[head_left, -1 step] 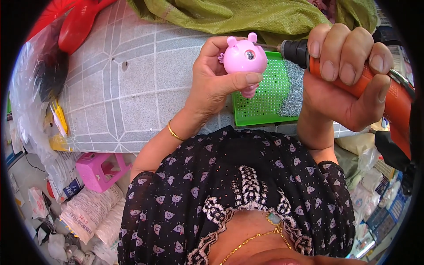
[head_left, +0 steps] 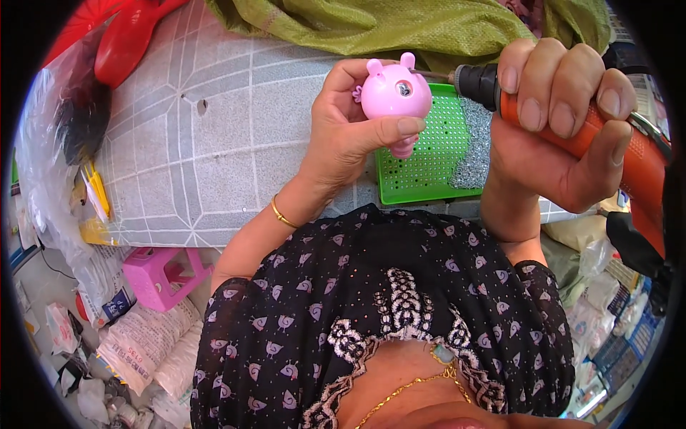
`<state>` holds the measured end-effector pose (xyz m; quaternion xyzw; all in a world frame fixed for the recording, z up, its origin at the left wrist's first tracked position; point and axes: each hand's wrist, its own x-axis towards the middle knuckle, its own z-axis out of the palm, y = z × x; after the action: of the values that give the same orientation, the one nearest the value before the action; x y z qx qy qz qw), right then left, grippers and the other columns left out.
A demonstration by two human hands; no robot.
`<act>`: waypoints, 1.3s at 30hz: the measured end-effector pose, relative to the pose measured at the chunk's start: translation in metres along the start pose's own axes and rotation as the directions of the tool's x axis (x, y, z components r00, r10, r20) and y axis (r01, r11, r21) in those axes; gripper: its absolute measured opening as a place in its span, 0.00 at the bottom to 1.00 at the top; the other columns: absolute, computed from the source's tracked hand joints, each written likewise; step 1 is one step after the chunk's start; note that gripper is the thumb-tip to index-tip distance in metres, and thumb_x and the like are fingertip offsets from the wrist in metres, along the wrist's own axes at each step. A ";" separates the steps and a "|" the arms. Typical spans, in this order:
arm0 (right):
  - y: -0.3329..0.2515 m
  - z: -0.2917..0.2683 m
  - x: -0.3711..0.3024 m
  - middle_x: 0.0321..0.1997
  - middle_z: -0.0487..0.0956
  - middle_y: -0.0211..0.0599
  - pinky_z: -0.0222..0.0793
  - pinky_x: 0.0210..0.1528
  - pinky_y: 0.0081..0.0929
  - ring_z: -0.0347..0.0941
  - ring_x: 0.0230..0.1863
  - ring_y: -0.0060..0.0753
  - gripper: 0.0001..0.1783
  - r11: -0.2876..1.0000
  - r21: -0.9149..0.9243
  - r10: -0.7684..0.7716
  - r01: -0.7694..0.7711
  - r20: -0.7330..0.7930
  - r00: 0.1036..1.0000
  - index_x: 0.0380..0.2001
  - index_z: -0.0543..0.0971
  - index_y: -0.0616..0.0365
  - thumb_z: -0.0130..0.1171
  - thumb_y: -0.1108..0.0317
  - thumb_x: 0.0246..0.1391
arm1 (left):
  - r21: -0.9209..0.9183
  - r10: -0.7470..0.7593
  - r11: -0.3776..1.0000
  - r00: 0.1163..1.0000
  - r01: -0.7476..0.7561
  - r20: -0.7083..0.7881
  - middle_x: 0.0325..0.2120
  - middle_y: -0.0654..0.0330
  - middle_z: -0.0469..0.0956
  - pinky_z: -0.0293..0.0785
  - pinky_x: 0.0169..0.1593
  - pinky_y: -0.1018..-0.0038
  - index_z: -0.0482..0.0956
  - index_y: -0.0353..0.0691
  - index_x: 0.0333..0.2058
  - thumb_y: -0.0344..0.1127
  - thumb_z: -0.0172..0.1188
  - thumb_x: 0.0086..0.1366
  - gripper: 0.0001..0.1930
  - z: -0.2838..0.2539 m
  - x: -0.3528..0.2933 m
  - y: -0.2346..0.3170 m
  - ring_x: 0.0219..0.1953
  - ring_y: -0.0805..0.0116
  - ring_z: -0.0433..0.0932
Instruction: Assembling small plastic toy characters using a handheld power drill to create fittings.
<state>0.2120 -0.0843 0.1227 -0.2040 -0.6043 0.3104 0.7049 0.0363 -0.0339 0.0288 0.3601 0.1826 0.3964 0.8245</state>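
My left hand is closed round a pink plastic toy, a round body with two small ears, a curly tail and a dark printed mark in a round spot. The thumb presses on its near side. My right hand grips an orange electric screwdriver with a black nose. Its thin bit points left and meets the toy beside an ear; the very tip is hard to make out. Under the tool's nose lies a green perforated tray with many small silvery screws at its right side.
A grey patterned cloth covers the table. An olive woven sack lies along the far edge, and red plastic pieces sit at the far left. Below the table's left end are a pink stool and white sacks.
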 end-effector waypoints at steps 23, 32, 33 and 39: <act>0.003 0.014 0.005 0.28 0.68 0.26 0.64 0.40 0.34 0.65 0.28 0.25 0.06 0.982 -0.182 0.071 -0.042 0.153 0.986 0.41 0.69 0.45 0.52 0.60 0.66 | 0.110 0.081 0.991 0.995 -0.073 -0.066 0.37 0.54 0.78 0.82 0.28 0.77 0.67 0.37 0.49 0.18 0.72 0.50 0.29 0.003 0.000 -0.003 0.30 0.70 0.81; 0.008 0.002 0.011 0.25 0.67 0.27 0.64 0.38 0.34 0.65 0.25 0.26 0.11 0.983 -0.183 0.064 -0.014 0.270 0.961 0.30 0.64 0.46 0.54 0.61 0.64 | 0.079 0.061 0.996 0.991 -0.051 -0.121 0.35 0.53 0.79 0.81 0.26 0.77 0.67 0.37 0.49 0.19 0.73 0.50 0.30 0.005 -0.002 0.001 0.28 0.70 0.80; 0.007 -0.002 0.013 0.25 0.67 0.28 0.64 0.38 0.34 0.65 0.25 0.26 0.12 0.983 -0.183 0.075 -0.004 0.382 0.921 0.29 0.63 0.47 0.53 0.62 0.64 | 0.071 0.053 0.997 0.990 -0.043 -0.134 0.35 0.53 0.79 0.81 0.26 0.77 0.67 0.37 0.49 0.20 0.73 0.49 0.30 0.006 -0.003 0.001 0.28 0.70 0.80; 0.020 0.013 0.001 0.25 0.66 0.27 0.63 0.37 0.36 0.63 0.25 0.26 0.09 0.995 -0.089 -0.032 0.034 0.015 0.999 0.29 0.65 0.48 0.47 0.63 0.65 | 0.137 0.060 0.990 0.993 -0.046 -0.105 0.34 0.53 0.79 0.81 0.26 0.77 0.66 0.35 0.49 0.21 0.74 0.50 0.30 0.006 0.002 0.000 0.28 0.70 0.80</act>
<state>0.1952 -0.0706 0.1122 -0.2231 -0.6255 0.2729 0.6961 0.0409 -0.0349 0.0327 0.3972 0.2439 0.4241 0.7764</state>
